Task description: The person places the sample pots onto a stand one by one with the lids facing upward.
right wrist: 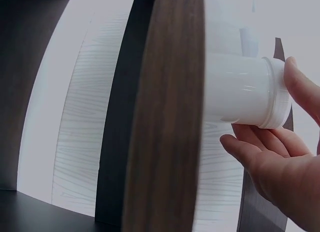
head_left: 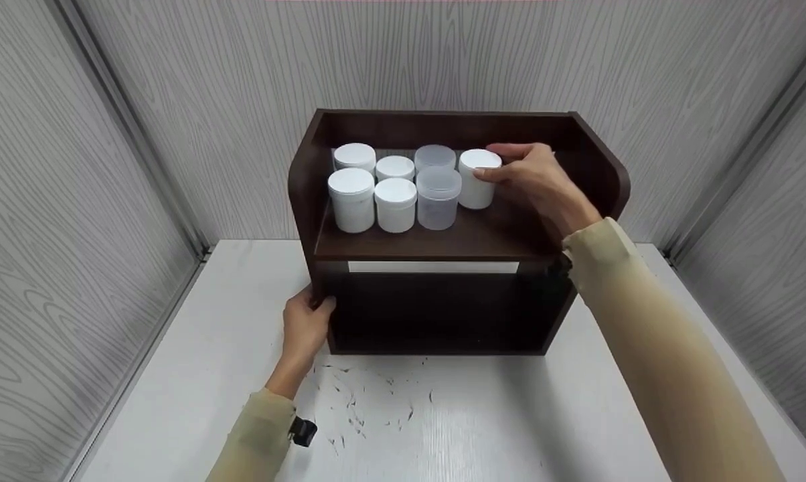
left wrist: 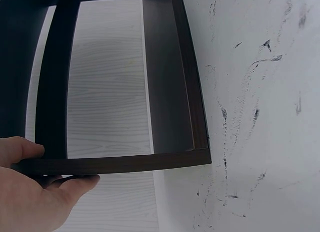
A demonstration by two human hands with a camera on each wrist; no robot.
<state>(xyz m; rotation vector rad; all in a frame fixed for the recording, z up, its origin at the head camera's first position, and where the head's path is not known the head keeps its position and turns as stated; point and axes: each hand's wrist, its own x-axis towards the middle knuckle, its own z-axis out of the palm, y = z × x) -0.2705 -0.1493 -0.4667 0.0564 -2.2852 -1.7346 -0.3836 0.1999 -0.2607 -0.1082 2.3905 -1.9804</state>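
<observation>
My right hand (head_left: 537,177) holds a white lidded jar (head_left: 476,191) by its upper part, thumb on the near side. It stands upright on the upper board of a dark brown two-tier shelf (head_left: 403,248). In the right wrist view, thumb and fingers lie around the rim of the jar's lid (right wrist: 280,95). My left hand (head_left: 307,325) grips the edge of the shelf's left side panel (left wrist: 120,164), low down, with the thumb on the inner side. Left of the held jar stand two translucent jars (head_left: 438,207), then shorter white jars (head_left: 395,207) and taller white jars (head_left: 353,204).
The shelf stands on a white table (head_left: 443,415) with dark scuff marks (head_left: 353,405) in front. Its right side panel (head_left: 600,161) rises beside my right hand. Wood-grain walls (head_left: 436,60) enclose the table at the back and both sides.
</observation>
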